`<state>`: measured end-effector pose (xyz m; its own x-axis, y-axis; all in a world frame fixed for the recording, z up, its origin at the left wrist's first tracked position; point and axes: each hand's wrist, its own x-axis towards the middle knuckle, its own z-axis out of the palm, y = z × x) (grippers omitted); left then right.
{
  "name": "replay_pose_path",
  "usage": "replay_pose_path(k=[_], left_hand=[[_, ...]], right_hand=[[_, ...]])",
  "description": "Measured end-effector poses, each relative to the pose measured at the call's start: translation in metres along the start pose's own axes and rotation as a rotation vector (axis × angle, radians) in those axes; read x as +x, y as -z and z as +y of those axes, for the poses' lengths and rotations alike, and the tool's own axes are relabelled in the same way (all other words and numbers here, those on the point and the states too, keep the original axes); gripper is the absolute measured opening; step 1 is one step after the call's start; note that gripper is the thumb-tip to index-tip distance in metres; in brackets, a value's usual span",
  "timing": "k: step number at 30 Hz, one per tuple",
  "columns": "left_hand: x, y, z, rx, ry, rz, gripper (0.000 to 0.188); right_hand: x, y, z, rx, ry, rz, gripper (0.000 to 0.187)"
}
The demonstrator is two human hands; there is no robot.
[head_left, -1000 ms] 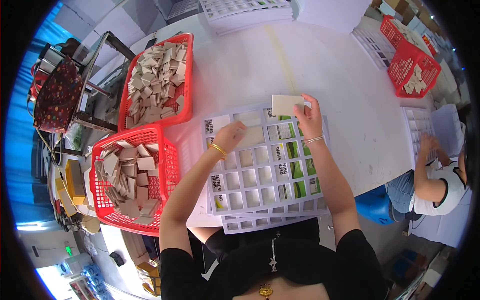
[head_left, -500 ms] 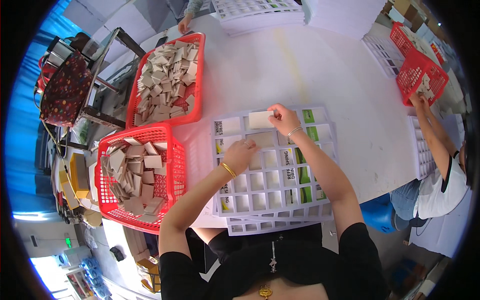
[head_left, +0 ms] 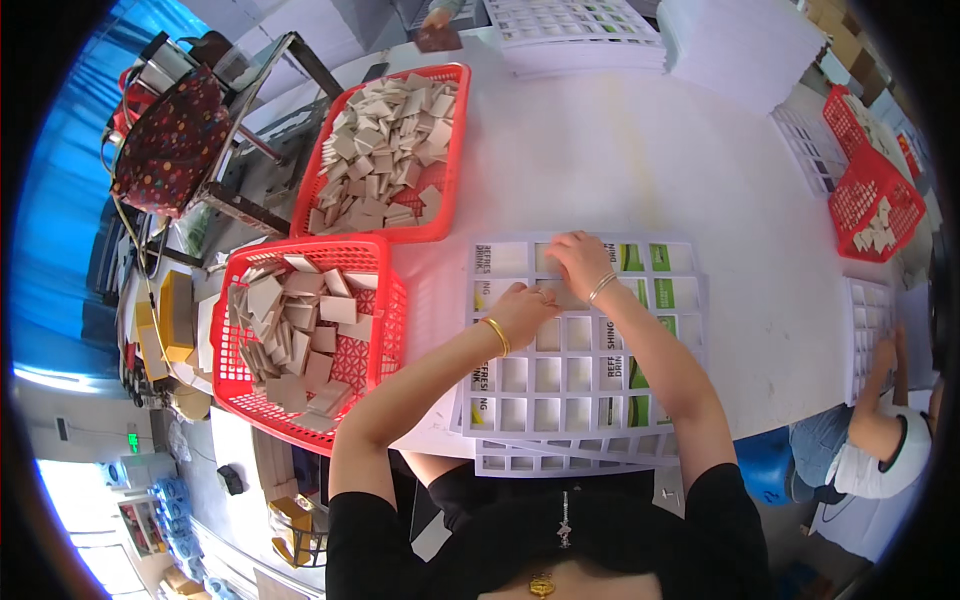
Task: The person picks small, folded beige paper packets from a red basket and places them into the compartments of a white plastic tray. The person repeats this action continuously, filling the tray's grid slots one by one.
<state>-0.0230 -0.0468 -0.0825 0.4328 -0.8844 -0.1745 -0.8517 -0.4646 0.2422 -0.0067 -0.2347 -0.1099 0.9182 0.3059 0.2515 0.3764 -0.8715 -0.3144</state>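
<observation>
A white grid sheet with printed green and pale cells lies before me, on top of similar sheets. My right hand is over its top row, fingers bent down and drawn together at a white card, which they partly cover. Just below and to the left, my left hand rests on the sheet with curled fingers. Their tips are beside a greyish card in the second row; whether they pinch anything is hidden. Left of the sheet stands a red basket of loose greyish card pieces.
Behind it is another red basket full of pieces. A stack of grid sheets stands at the far edge beside white blocks. On the right, a co-worker reaches to another grid sheet, near a red basket.
The view has shifted, moving the scene rightward. My right hand has brought the white card down to the top row. The co-worker's hands have left the basket for a grid sheet.
</observation>
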Motion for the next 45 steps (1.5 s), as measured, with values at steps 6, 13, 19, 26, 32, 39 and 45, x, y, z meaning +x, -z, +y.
replay_pose_path(k=[6, 13, 19, 26, 32, 39, 45], left_hand=[[-0.007, 0.018, -0.014, -0.042, 0.021, -0.023, 0.031], [-0.015, 0.104, -0.154, -0.175, 0.611, 0.665, 0.012], [-0.024, 0.132, -0.283, 0.235, 1.136, 0.624, 0.052], [0.008, 0.121, -0.336, 0.379, 0.938, 0.326, 0.075], [0.005, 0.115, -0.343, 0.312, 0.883, 0.429, 0.028], [-0.033, 0.130, -0.312, -0.718, 0.735, 0.658, 0.036], [-0.055, 0.126, -0.242, -1.315, 0.621, 0.814, 0.031]], right_hand=[[0.012, 0.011, -0.012, 0.029, 0.037, -0.231, 0.027], [0.007, 0.009, -0.014, 0.116, -0.004, -0.129, 0.025], [0.005, 0.002, -0.013, 0.229, 0.018, -0.025, 0.020], [0.002, 0.011, -0.012, 0.279, -0.021, -0.004, 0.016], [0.002, 0.010, -0.015, 0.275, -0.060, -0.058, 0.016], [0.003, 0.004, -0.009, 0.298, -0.050, -0.037, 0.019], [0.009, 0.023, -0.011, 0.390, -0.227, -0.209, 0.021]])
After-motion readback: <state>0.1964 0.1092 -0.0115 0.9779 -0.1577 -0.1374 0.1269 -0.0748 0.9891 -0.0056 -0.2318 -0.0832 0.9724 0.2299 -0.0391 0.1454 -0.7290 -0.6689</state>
